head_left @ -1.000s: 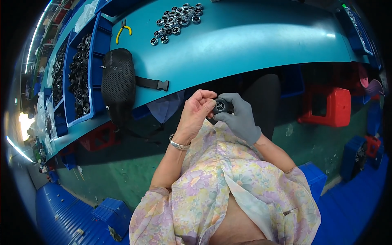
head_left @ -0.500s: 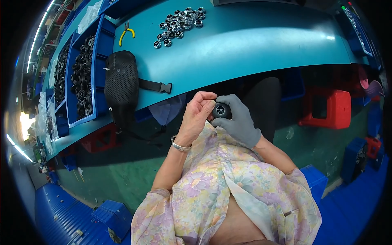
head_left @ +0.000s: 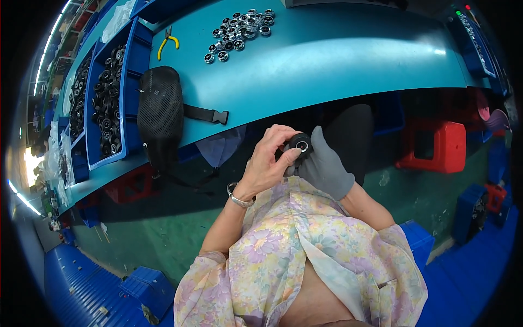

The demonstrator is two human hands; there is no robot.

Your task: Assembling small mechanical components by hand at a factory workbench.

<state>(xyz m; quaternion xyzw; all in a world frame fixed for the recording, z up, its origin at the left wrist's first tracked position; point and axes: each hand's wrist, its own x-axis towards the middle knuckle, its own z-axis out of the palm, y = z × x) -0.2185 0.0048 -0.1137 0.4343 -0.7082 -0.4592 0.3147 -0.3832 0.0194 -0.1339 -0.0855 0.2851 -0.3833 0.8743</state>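
A small black wheel [head_left: 298, 140] with a ringed hub is pinched in my bare left hand [head_left: 271, 156], the thumb against its face and the fingers curled over its far side. My right hand [head_left: 326, 168], in a grey glove, is right beside the wheel with its fingers stretched out, not wrapped round it. Whether the glove touches the wheel's back I cannot tell. Both hands are over my lap, off the near edge of the teal table [head_left: 354, 65].
On the table lie a cluster of shiny chrome wheel parts [head_left: 239, 32], yellow-handled pliers [head_left: 168, 43] and a black mesh bag [head_left: 160, 103] with a strap. Blue bins [head_left: 124, 103] of black wheels stand at the left. A red stool [head_left: 436, 146] is on the floor at the right.
The gloved right fingers, formerly closed on the wheel, have straightened. My left hand has shifted right and gripped the wheel, which is turned and shows a different face.
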